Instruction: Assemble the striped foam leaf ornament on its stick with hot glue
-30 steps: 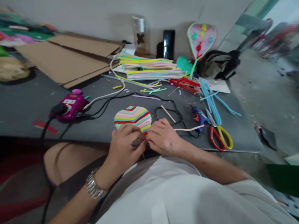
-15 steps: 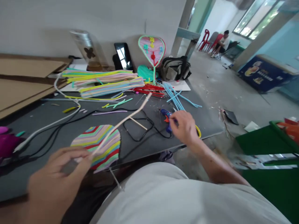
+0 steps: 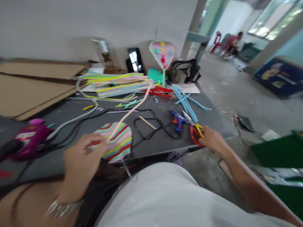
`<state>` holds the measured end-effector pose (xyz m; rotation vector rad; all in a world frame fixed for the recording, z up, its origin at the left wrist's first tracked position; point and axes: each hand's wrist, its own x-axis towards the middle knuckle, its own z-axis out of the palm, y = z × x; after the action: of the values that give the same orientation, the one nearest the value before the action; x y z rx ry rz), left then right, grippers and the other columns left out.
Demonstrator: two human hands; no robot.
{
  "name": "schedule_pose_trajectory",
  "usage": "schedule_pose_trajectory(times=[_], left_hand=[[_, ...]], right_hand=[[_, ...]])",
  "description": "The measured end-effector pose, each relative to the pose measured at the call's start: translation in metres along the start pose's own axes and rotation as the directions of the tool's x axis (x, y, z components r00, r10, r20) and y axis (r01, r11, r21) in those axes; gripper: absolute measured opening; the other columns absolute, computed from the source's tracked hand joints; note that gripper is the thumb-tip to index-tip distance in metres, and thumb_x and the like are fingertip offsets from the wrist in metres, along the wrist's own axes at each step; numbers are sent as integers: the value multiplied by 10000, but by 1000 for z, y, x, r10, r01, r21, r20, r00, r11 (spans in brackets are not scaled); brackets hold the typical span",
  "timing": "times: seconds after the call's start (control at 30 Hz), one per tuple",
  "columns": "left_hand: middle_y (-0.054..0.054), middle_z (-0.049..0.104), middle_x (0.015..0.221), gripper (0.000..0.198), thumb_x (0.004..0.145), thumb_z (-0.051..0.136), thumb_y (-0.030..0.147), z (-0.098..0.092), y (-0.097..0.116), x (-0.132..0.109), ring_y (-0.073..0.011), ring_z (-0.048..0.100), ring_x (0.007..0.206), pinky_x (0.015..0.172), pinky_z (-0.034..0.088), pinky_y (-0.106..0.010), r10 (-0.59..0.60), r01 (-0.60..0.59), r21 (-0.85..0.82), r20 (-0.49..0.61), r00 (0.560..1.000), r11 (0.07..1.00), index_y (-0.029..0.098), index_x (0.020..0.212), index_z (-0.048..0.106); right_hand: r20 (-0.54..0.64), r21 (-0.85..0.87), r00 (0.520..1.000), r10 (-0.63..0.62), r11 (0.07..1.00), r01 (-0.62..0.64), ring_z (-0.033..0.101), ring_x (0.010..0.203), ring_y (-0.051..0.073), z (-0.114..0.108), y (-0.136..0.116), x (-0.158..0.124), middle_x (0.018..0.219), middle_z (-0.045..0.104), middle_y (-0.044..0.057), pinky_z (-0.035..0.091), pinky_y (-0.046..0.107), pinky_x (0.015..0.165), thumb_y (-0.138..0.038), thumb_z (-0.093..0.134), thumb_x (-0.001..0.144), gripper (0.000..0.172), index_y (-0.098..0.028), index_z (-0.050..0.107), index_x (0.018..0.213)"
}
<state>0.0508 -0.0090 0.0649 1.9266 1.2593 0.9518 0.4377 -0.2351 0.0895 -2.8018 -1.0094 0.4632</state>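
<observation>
My left hand (image 3: 81, 160) is closed on the near edge of a striped, multicoloured woven fan piece (image 3: 116, 142) and a long pale strip (image 3: 129, 112) that rises from it toward the far side. My right hand (image 3: 211, 139) rests at the table's right edge, its fingers curled on the red and yellow handles of the scissors (image 3: 195, 130). A blue glue gun (image 3: 177, 120) lies just left of the scissors.
On the grey table (image 3: 156, 142) lie piles of coloured strips (image 3: 118, 83), a black cable loop (image 3: 151, 127), a magenta power strip (image 3: 29, 137), cardboard sheets (image 3: 35, 85), a finished pink fan (image 3: 162, 55) and a black bag (image 3: 186, 70). A person sits far back right.
My right hand has moved from the glue gun to the scissors' handles. My left hand still holds the striped piece and strip. The view has swung slightly left.
</observation>
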Motion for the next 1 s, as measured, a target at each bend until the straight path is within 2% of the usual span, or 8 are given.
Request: schedule_pose_trajectory(times=[0.03,0.1,0.2,0.37,0.47,0.53,0.8,1.0], left_hand=[[0,738,900,153,767,679,378,1,2,1,-254,687,894,740,495,-337,-57,56,-19,-18,998,998,231,791,712],[-19,743,849,192,734,648,390,2,3,5,-229,685,842,742,509,-321,-95,93,-46,-47,994,995,209,743,711],[-20,743,822,190,704,652,379,7,5,9,-194,672,806,744,516,-287,-176,163,-160,-69,982,974,196,693,702],[-16,704,768,201,682,704,385,19,19,13,-173,647,740,650,506,-255,-295,266,-359,-28,955,895,185,671,691],[-9,691,745,209,680,717,389,27,30,19,-150,620,678,610,489,-247,-307,284,-397,6,952,873,180,684,699],[-1,677,722,202,660,739,376,32,37,25,-136,598,654,600,477,-242,-308,294,-424,37,951,857,180,695,706],[30,545,600,204,674,723,372,58,53,37,-93,452,551,530,365,-236,-227,317,-509,232,946,800,178,649,666],[27,569,621,142,683,660,305,69,56,39,-91,434,588,560,331,-234,-183,277,-496,230,956,823,169,650,684]], right_hand=[[40,53,999,-9,999,7,679,752,291,-5,9,0,851,727,172,411,414,680,-304,717,724,117,-221,687,801],[99,163,995,-21,987,5,666,693,295,-14,30,2,807,724,213,441,480,680,-459,660,759,229,-254,678,658],[110,692,994,-13,719,-68,667,767,325,-14,48,3,903,728,176,471,545,716,-555,776,604,276,-362,755,799],[243,880,894,-376,472,-41,526,610,212,20,-20,-28,712,582,64,414,420,576,-639,808,704,373,-335,681,879],[410,788,755,-512,616,-10,416,577,149,39,-77,-44,689,526,7,333,332,551,-833,693,703,625,-238,619,876],[394,715,726,-563,685,144,377,625,133,46,-101,-48,706,490,-23,307,297,573,-791,676,755,588,-222,549,822],[326,589,738,-590,738,330,322,665,122,54,-119,-47,707,407,-69,258,263,581,-615,667,851,447,-231,447,786],[280,530,775,-566,765,367,396,636,125,51,-126,-48,684,495,-61,294,266,591,-593,631,879,405,-234,474,778]])
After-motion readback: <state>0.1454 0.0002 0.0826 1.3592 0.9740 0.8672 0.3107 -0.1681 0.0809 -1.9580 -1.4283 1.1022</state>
